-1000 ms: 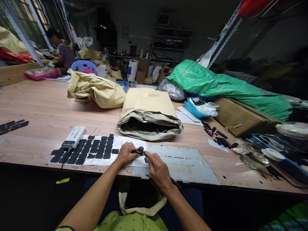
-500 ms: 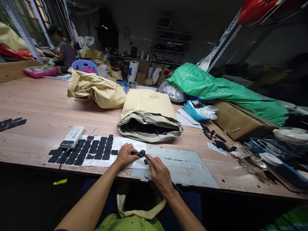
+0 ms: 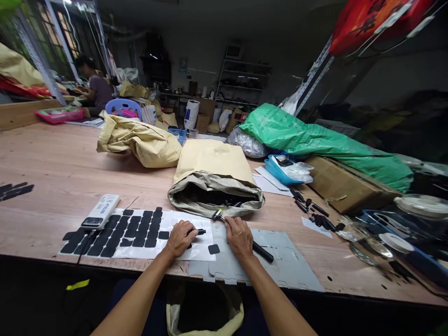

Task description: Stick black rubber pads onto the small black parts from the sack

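My left hand (image 3: 180, 240) is closed around a small black part (image 3: 201, 232), whose end sticks out past the fingers over a white sheet (image 3: 203, 254). My right hand (image 3: 240, 235) grips what looks like a small hammer (image 3: 262, 251). Its metal head (image 3: 217, 215) points toward the open sack, and the black handle comes out behind the palm. Black rounded-square pads (image 3: 140, 228) lie in rows on the sheet's left side. A loose black pad (image 3: 213, 248) rests between my hands. Under my right hand is a grey plate (image 3: 287, 259).
A tan sack (image 3: 215, 158) with dark contents opens toward me; another sack (image 3: 143, 142) lies behind left. A white device (image 3: 101, 212) sits on the pads. Black parts (image 3: 322, 221), a cardboard box (image 3: 346, 182) and clear containers (image 3: 371, 247) are right. A person (image 3: 96, 86) sits far left.
My right hand has moved up and away from my left, bringing the hammer into clear view. The round black piece between my hands no longer shows. The view has shifted slightly.
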Tool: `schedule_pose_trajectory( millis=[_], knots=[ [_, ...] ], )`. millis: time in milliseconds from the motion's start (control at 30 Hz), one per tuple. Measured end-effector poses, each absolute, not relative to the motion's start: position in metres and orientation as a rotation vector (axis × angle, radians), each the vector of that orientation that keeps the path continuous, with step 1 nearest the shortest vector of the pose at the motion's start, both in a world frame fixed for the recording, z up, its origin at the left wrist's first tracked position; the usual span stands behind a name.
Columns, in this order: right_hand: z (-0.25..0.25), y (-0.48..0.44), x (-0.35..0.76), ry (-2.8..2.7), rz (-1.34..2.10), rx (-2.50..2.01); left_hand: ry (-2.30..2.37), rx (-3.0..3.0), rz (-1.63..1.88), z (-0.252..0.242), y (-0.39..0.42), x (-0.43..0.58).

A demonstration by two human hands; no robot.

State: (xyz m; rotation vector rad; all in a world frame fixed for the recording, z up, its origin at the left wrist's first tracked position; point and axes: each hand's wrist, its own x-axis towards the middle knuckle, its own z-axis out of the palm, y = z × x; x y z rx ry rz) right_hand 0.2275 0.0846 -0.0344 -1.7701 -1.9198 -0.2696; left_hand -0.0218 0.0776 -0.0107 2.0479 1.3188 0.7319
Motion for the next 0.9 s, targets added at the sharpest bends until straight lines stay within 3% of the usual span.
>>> schedule_pose_trajectory(
  millis=[900],
  knots=[
    [-0.047, 0.089, 0.228, -1.933, -0.365, -1.796, 1.415, 2.058, 0.798, -0.018, 0.076, -0.015]
  ],
)
